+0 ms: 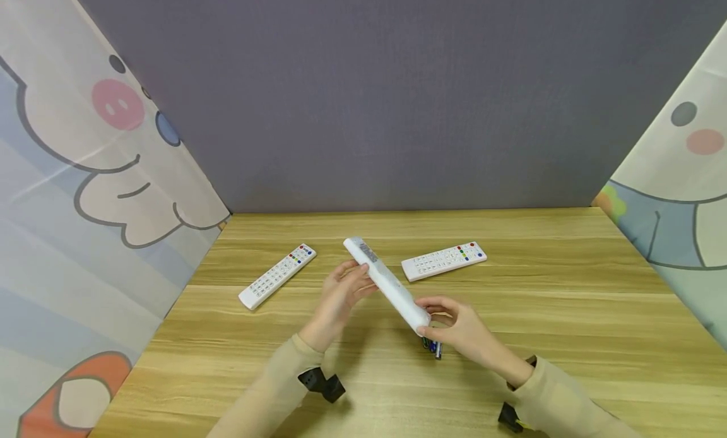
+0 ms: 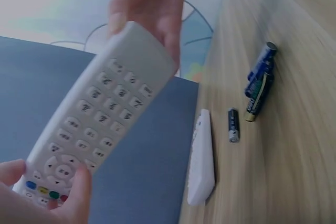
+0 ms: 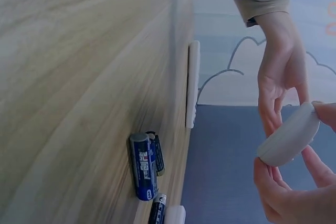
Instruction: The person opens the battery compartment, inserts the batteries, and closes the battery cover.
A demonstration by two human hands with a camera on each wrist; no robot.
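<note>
A white remote control (image 1: 392,290) is held up over the table, slanting down to the right, its back with a label facing the head camera. My left hand (image 1: 341,299) grips its upper end between thumb and fingers. At the lower end, my right hand (image 1: 460,327) pinches it by the edges. The left wrist view shows its button face, with the left thumb (image 2: 79,190) beside the coloured keys. Below the right hand lie several small batteries (image 1: 433,348), partly hidden in the head view; one battery (image 2: 233,125) lies apart from a close group (image 2: 260,82).
On the wooden table (image 1: 568,299), a second white remote (image 1: 277,277) lies face up at the left. A third remote (image 1: 444,261) lies face up behind the right hand. A grey panel (image 1: 397,97) stands at the back, with cartoon-print curtains (image 1: 68,173) at both sides.
</note>
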